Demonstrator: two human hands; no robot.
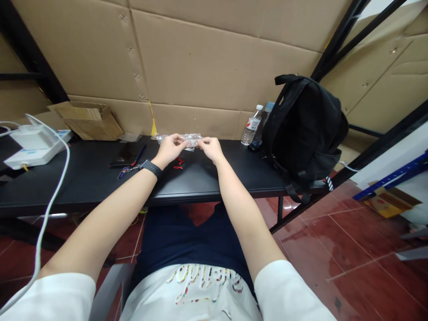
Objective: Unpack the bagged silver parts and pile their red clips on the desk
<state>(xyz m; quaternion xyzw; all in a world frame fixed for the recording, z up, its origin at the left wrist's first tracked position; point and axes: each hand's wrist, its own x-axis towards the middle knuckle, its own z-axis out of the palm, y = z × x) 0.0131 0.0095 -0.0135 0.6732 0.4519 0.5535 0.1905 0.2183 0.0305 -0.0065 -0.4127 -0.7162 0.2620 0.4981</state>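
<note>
Both my hands are pinched on a crinkled clear plastic bag (192, 139) above the far part of the black table (197, 178). My left hand (171, 148), with a dark band on its wrist, grips the bag's left part between thumb and fingers. At the bag's right end, my right hand (210, 148) closes thumb against fingertips. What the bag contains, if anything, is too small to make out. Just below my left hand, a small red cord (179, 164) lies on the tabletop.
A dark phone (122, 158) and a keychain (129, 170) lie left. Further left are a cardboard box (88, 120) and a white device (36, 147) whose cable (53, 200) crosses the view. Right stand a water bottle (251, 127) and a black backpack (304, 129). A cardboard wall (200, 62) rises behind.
</note>
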